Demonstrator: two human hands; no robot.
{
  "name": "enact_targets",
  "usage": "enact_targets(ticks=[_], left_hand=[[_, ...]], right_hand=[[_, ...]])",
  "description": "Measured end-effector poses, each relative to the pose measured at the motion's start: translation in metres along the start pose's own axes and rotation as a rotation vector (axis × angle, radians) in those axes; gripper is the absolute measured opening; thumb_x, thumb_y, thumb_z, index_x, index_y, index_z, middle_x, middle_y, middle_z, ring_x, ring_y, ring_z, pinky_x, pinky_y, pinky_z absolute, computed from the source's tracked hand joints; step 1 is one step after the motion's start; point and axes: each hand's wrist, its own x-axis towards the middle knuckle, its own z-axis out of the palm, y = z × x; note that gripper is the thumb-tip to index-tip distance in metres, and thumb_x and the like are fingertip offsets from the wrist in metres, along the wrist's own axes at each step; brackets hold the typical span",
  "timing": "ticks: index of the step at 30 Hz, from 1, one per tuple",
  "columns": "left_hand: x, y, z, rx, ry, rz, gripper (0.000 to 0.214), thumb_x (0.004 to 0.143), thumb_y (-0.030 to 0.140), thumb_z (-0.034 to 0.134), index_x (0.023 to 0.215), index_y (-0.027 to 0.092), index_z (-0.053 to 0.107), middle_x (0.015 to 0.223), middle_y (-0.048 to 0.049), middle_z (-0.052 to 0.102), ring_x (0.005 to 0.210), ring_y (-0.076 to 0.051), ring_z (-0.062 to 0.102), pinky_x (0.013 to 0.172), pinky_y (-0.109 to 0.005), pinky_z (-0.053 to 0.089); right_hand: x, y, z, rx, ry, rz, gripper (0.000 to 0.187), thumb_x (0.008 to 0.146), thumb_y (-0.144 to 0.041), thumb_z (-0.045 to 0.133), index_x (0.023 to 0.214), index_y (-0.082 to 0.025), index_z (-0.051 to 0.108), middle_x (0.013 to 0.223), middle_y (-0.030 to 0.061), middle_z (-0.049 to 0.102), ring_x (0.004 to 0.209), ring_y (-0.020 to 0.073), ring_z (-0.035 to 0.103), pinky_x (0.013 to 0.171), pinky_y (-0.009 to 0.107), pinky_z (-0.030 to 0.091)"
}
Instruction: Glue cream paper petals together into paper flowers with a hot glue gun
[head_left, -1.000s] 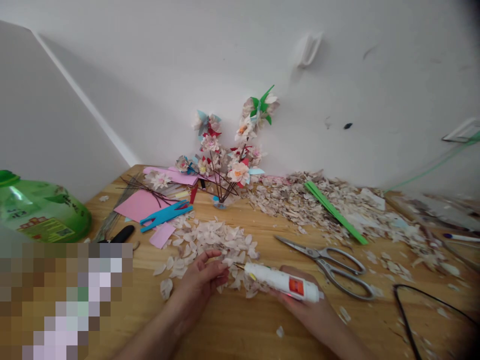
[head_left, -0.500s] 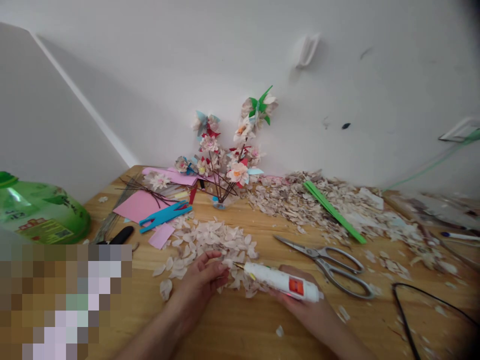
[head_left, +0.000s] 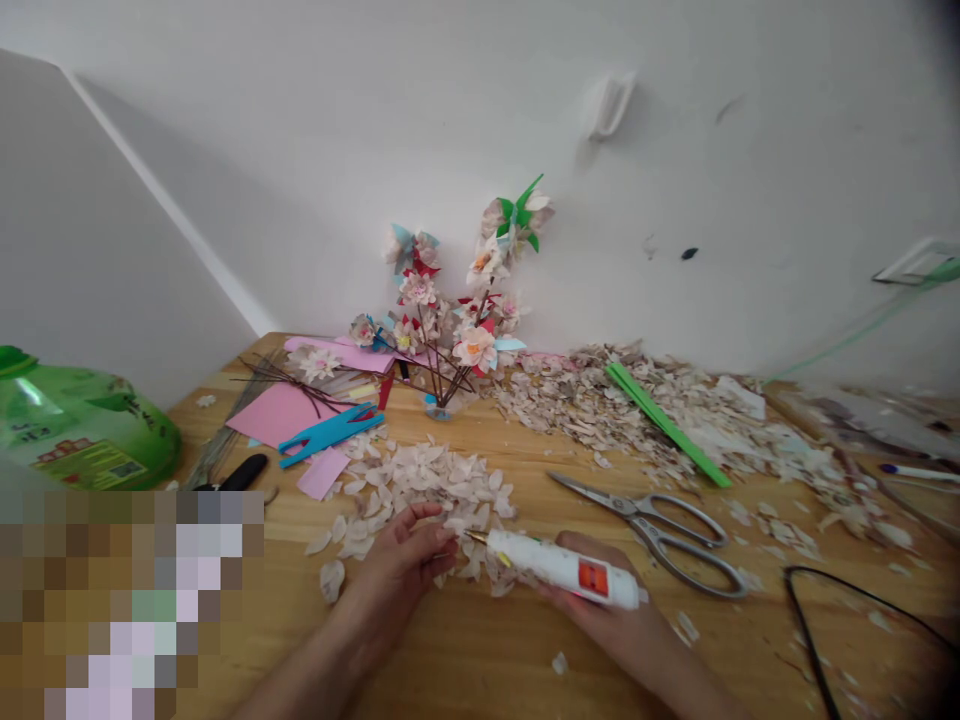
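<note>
We wrap our right hand point(head_left: 611, 628) around a white, tube-bodied plastic glue gun point(head_left: 536, 560), its metal nozzle just beside the curled fingertips of our left hand point(head_left: 401, 560); we cannot tell whether those pinch anything. Pale, papery petals point(head_left: 427, 475) lie beyond, silver metal scissors point(head_left: 637, 507) rightward.
</note>
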Motion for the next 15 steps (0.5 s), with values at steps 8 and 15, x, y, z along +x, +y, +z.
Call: enact_targets(ticks=[8,15], left_hand=[[0.0,0.0,-0.001,0.012,0.0,-0.013,0.032,0.06,0.012,0.075,0.084,0.018,0.054,0.061,0.0025,0.065,0.057,-0.008,0.06,0.06,-0.02,0.049],[0.001,0.0,-0.002,0.004,-0.009,-0.007,0.032,0.061,0.011,0.074,0.086,0.018,0.054,0.06,0.0027,0.065,0.057,-0.009,0.06,0.06,-0.02,0.049]], right_hand=[[-0.002,0.004,0.002,-0.045,0.037,0.034,0.027,0.078,-0.038,0.057,0.058,-0.02,0.051,0.055,-0.0011,0.053,0.05,0.0153,0.051,0.046,0.025,0.044],[0.003,0.046,-0.008,-0.068,0.132,0.163,0.02,0.071,-0.038,0.062,0.076,-0.019,0.067,0.07,0.0055,0.071,0.061,0.0229,0.064,0.055,0.032,0.053]])
